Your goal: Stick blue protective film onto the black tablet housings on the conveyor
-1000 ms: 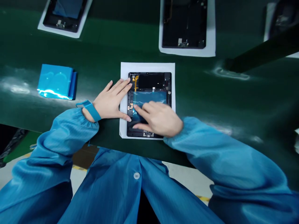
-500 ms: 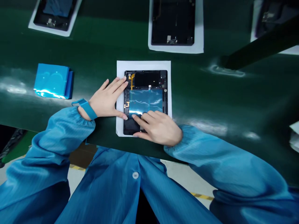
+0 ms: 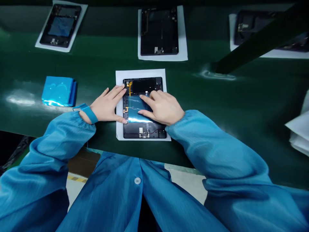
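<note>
Blue film [image 3: 134, 106] lies inside the open tablet shell [image 3: 131, 129], approx. mid-length, shell's long axis running straight away from the body. R hand [image 3: 165, 108] is the nearer, lying over the film's right part: index outstretched to the far edge, thumb apart, other fingers curled (nothing seen gripped). L hand [image 3: 105, 105] spread wide, holding nothing, fingertips and thumb at the shell's left edge. White sheet [image 3: 119, 132] underneath, on green table [image 3: 205, 96]; blue stack [image 3: 58, 91] beyond L wrist.
</note>
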### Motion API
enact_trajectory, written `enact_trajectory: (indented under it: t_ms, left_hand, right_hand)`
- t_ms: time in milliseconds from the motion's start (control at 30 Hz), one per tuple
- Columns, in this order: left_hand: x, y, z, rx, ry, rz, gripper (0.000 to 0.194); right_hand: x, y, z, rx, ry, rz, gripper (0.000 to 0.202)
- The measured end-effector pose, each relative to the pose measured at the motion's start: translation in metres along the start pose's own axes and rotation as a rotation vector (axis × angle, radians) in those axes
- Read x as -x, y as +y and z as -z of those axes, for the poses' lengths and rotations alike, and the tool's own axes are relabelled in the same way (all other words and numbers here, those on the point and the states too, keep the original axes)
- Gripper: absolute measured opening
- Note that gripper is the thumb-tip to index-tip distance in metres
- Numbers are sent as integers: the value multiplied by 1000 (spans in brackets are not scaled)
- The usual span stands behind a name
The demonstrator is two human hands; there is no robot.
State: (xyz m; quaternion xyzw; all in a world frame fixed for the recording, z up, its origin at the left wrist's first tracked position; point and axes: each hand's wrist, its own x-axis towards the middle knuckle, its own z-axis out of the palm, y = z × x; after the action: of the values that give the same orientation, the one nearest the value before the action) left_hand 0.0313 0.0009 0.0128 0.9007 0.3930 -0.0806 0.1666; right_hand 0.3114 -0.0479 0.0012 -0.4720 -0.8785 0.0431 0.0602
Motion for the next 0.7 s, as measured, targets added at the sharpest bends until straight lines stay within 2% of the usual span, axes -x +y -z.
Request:
enact_trajectory:
  t_ms: [200, 333, 433, 533, 600, 700]
  left_hand:
    - [-1, 2, 6, -29, -42, 23, 138]
    - [0, 2, 5, -52, -36, 40, 137]
    - [2, 2, 5, -64, -54, 38, 135]
    - [-1, 5, 17, -94, -76, 51, 134]
    - [-13, 10, 31, -108, -79, 101, 112]
    - [-46, 19, 48, -118, 37, 226, 56]
  right_hand:
    - [27, 26, -4, 40, 91, -14, 73]
    - [45, 36, -9, 4, 96, 172, 76]
    - [62, 35, -10, -47, 147, 328, 70]
    - [75, 31, -13, -111, 192, 394, 61]
    - [78, 26, -14, -155, 249, 349, 52]
    - [74, 14, -18, -169, 341, 82, 43]
